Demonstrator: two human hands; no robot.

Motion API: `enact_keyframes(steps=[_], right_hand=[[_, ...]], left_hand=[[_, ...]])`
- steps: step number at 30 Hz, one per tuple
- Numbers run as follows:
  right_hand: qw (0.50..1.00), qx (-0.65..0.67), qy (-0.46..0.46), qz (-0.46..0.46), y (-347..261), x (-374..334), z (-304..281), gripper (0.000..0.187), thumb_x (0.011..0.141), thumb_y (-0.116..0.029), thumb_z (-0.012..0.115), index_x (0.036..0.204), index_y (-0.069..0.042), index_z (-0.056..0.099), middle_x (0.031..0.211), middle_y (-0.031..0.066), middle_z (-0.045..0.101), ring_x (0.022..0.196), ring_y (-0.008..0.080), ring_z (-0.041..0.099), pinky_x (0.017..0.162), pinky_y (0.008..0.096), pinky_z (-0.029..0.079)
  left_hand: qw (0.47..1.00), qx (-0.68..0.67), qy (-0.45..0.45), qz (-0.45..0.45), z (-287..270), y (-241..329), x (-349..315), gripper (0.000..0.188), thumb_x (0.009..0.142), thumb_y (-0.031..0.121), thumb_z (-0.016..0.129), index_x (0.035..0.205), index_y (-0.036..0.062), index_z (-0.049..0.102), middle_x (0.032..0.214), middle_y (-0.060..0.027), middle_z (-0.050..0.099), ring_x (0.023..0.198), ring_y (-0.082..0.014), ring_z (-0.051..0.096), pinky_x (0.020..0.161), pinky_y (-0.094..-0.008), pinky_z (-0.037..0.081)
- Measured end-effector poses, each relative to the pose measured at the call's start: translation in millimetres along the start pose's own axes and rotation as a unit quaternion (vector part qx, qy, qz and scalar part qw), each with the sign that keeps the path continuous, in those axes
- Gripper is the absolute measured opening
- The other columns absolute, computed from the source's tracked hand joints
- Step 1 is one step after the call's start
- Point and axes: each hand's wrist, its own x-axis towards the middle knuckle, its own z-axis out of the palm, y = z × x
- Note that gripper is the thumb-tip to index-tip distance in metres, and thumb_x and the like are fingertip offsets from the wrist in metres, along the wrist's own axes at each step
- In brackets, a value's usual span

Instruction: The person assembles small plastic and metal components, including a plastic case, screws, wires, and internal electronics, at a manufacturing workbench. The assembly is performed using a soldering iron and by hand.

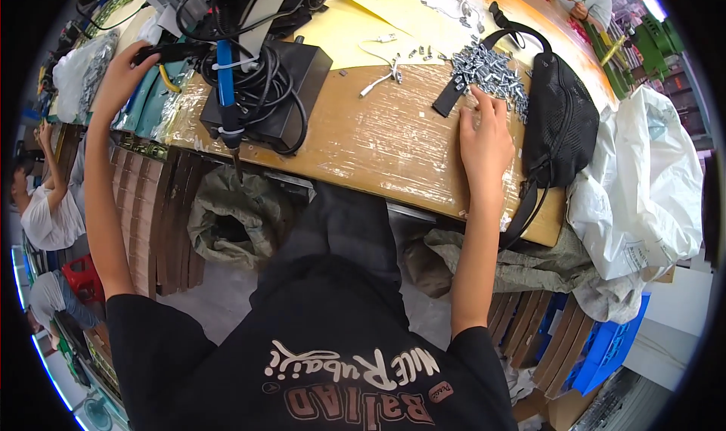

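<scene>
At the far left my left hand [121, 79] is raised at the bench edge, thumb and fingers closed around the end of a black bar-shaped piece [185, 51]. My right hand [488, 144] reaches over the brown tabletop, fingers slightly bent and apart. Its fingertips touch the near edge of a pile of small silver metal connector shells [488, 72]; no held piece shows. A blue-and-black soldering-iron-like tool [225, 79] hangs tip down in front of a black box [310, 68] with coiled black cable [265, 91].
A black waist bag [561, 117] lies right of the pile. Short white cables [382, 75] rest near yellow paper [355, 34]. Woven sacks [234, 215] hang below the bench. A white plastic bag [643, 181] stands at right. Other people [51, 215] sit at left and far right.
</scene>
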Motion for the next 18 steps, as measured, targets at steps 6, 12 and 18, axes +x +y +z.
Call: enact_keyframes(steps=[6, 12, 18], right_hand=[[0.996, -0.016, -0.089, 0.021, -4, 15, 1, 0.021, 0.082, -0.018, 0.052, 0.102, -0.014, 0.055, 0.092, 0.007, 0.052, 0.075, 0.0291, 0.059, 0.063, 0.0417, 0.046], [0.986, 0.097, -0.137, -0.002, 20, 39, 3, 0.017, 0.077, -0.019, 0.06, 0.089, -0.007, 0.058, 0.077, 0.0072, 0.054, 0.069, 0.0244, 0.057, 0.061, 0.0353, 0.044], [0.962, 0.176, -0.199, 0.056, 15, 57, 5, 0.015, 0.07, -0.01, 0.066, 0.076, 0.001, 0.058, 0.062, 0.009, 0.056, 0.057, 0.0168, 0.055, 0.054, 0.029, 0.042]], left_hand=[[0.968, -0.163, 0.068, -0.177, -14, -43, -33, 0.031, 0.081, 0.03, 0.06, 0.094, 0.003, 0.058, 0.071, -0.0002, 0.05, 0.062, -0.0088, 0.043, 0.06, -0.0206, 0.036], [0.897, -0.315, 0.298, -0.08, -25, 24, -77, 0.029, 0.082, 0.02, 0.057, 0.103, -0.0001, 0.054, 0.085, -0.0041, 0.053, 0.077, -0.0104, 0.049, 0.071, -0.0227, 0.038], [0.75, -0.62, 0.223, -0.056, 44, 192, -130, 0.03, 0.071, 0.002, 0.059, 0.1, 0.0005, 0.049, 0.095, -0.0089, 0.051, 0.087, -0.0186, 0.052, 0.083, -0.0316, 0.043]])
